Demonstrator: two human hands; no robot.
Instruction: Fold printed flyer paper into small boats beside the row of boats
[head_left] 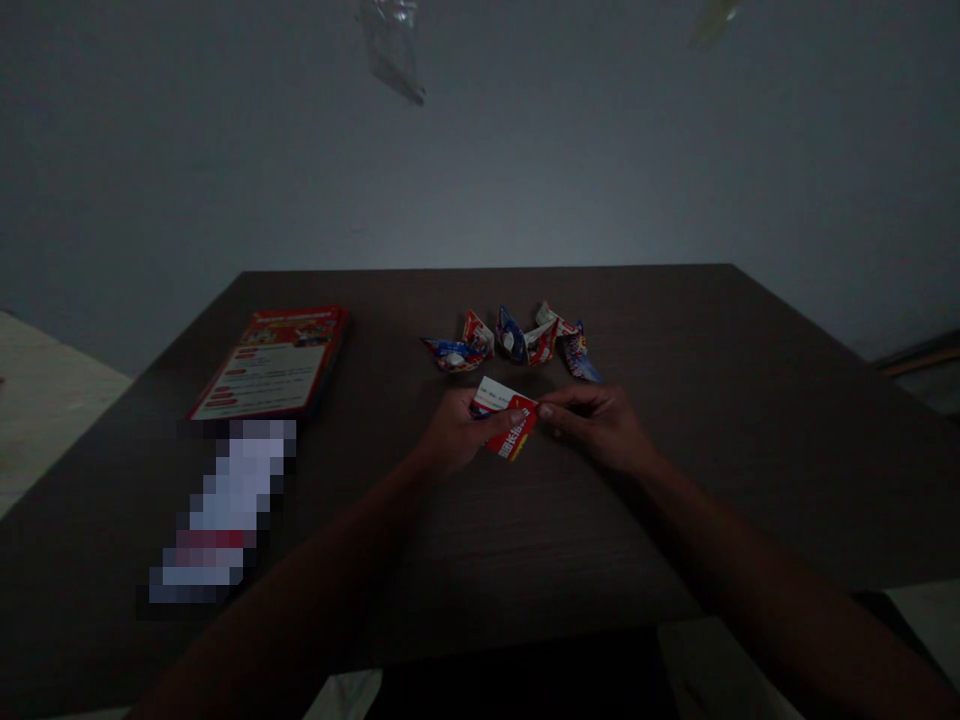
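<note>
Between my hands, above the table, is a small folded sheet of printed paper (pixel 508 432), red and white with some yellow. My left hand (pixel 459 432) is closed on its left side, the thumb lying across the front. At its right corner my right hand (pixel 592 425) pinches the paper between thumb and fingers. Just beyond my hands stand folded paper boats in blue, red and white: a left one (pixel 459 350), a middle one (pixel 526 340) and a right one (pixel 576 348).
A stack of printed leaflets (pixel 259 375) with red headings lies on the left of the dark wooden table (pixel 390 300). Nearer me is a pixelated pale object (pixel 229 510). A clear plastic piece (pixel 394 50) hangs on the wall (pixel 562 150) behind the table.
</note>
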